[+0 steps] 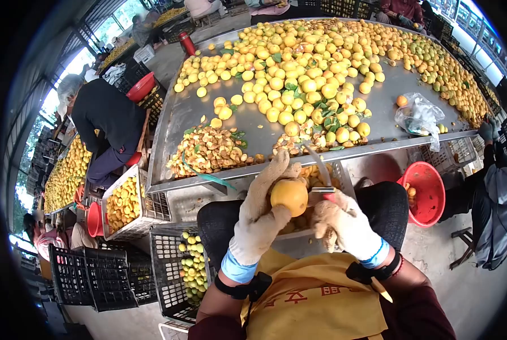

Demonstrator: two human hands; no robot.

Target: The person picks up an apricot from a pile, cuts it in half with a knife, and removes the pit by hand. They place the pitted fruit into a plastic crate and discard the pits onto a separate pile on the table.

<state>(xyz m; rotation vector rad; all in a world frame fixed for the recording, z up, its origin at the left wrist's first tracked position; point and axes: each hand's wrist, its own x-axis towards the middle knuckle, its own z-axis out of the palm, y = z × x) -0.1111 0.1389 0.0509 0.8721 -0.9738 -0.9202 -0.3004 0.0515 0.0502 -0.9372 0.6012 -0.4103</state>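
My left hand (259, 218), in a pale work glove, is closed around a round yellow-orange fruit (289, 197) that looks like a peach or apricot. My right hand (344, 224), also gloved, grips a knife-like tool (319, 162) with a thin metal blade pointing up and a bit of red at its handle. The blade stands just right of the fruit, apart from it. Below both hands a white crate (344, 173) between my knees holds orange fruit pieces, partly hidden by the hands. Fruit scraps (211, 150) are heaped at the near left of the metal table (230, 127).
Many whole yellow fruits (304, 73) cover the table, with a plastic bag (420, 116) at right. A red bowl (426, 192) stands right of my knee. Black crates (177, 272) and a crate of fruit (126, 207) are at left. A person (106, 119) sits at left.
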